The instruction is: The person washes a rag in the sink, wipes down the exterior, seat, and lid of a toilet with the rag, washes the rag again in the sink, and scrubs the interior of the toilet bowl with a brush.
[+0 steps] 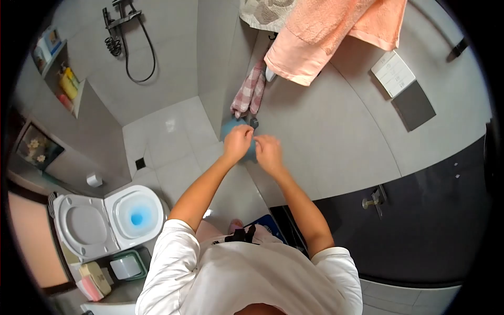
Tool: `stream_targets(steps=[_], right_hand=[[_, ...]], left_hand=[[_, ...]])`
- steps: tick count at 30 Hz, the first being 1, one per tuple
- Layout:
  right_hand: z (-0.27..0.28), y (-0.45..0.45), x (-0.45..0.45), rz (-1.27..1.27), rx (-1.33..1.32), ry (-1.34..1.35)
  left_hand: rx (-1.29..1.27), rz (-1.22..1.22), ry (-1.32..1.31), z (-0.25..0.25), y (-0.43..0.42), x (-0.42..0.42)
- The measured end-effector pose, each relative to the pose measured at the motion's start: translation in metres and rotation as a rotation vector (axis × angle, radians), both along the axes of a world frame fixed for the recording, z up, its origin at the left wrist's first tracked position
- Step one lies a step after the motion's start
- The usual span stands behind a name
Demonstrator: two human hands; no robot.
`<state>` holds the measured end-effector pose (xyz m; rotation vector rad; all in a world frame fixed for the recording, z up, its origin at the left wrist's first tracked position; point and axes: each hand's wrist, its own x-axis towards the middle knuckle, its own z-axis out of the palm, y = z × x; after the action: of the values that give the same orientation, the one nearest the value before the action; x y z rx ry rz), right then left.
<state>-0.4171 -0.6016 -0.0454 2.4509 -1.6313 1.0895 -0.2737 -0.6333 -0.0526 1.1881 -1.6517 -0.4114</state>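
Both hands are raised close together in front of the grey wall, fingers bent and nearly meeting. My left hand (239,142) is closed, fingertips pinched near a blue item (229,127) that shows behind and between the hands. My right hand (269,153) is closed too, its fingers pointing toward the left hand. What the fingertips hold is too small to make out. Just above the hands is a small dark round object (254,123). A pink checked cloth (248,93) hangs above them.
Peach towels (315,37) hang at the top. A toilet (134,218) with its lid raised and blue water stands at lower left. A black shower set (124,21) is on the far wall. At right are a switch plate (394,74) and a dark door (420,220) with a handle.
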Motion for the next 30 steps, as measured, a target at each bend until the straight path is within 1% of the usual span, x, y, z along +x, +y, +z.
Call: stream_targets(steps=[1,6,7,9,10,12,13,15,17,19,21,23,25,26,27,29,30], right_hand=[[0.000,-0.006,0.006,0.008,0.012,-0.004],[0.004,-0.052,0.051,-0.023,0.046,-0.001],[0.002,-0.064,0.062,-0.035,0.021,-0.003],[-0.001,-0.090,0.088,-0.082,-0.004,-0.009],[-0.002,-0.102,0.101,-0.111,0.007,-0.039],[-0.002,-0.121,0.122,-0.175,0.019,-0.057],[-0.001,-0.130,0.135,-0.214,-0.001,-0.062],[0.011,-0.137,0.150,-0.296,-0.022,-0.074],[0.067,-0.138,0.168,-0.407,-0.200,0.100],[0.130,-0.138,0.169,-0.471,-0.397,0.228],[0.174,-0.145,0.153,-0.621,-0.604,0.369],[0.219,-0.151,0.129,-0.717,-0.723,0.501],[0.242,-0.172,0.087,-0.698,-0.711,0.528],[0.253,-0.176,0.075,-0.683,-0.656,0.543],[0.257,-0.184,0.066,-0.703,-0.676,0.555],[0.260,-0.204,0.036,-0.500,-0.650,0.318],[0.264,-0.210,0.032,-0.473,-0.686,0.294]], left_hand=[[-0.005,-0.007,0.006,0.002,-0.009,0.003],[0.144,-0.071,0.146,-0.006,-0.063,0.037],[0.144,-0.089,0.146,-0.012,-0.077,0.047],[0.017,-0.112,0.153,-0.019,-0.109,0.068],[0.019,-0.147,0.153,-0.020,-0.124,0.080],[0.194,-0.183,0.182,-0.018,-0.150,0.097],[0.192,-0.220,0.179,-0.005,-0.162,0.101],[-0.068,-0.223,0.084,0.025,-0.182,0.109],[-0.258,-0.178,0.158,0.074,-0.201,0.103],[-0.477,-0.235,0.139,0.134,-0.219,0.100],[-0.733,-0.296,0.041,0.191,-0.237,0.092],[-0.934,-0.399,-0.190,0.245,-0.250,0.080],[-0.969,-0.644,-0.257,0.275,-0.269,0.052],[-0.927,-0.692,-0.296,0.282,-0.277,0.037],[-0.888,-0.737,-0.332,0.285,-0.287,0.024],[-0.742,-0.730,-0.352,0.292,-0.297,0.002],[-0.723,-0.739,-0.425,0.297,-0.304,-0.005]])
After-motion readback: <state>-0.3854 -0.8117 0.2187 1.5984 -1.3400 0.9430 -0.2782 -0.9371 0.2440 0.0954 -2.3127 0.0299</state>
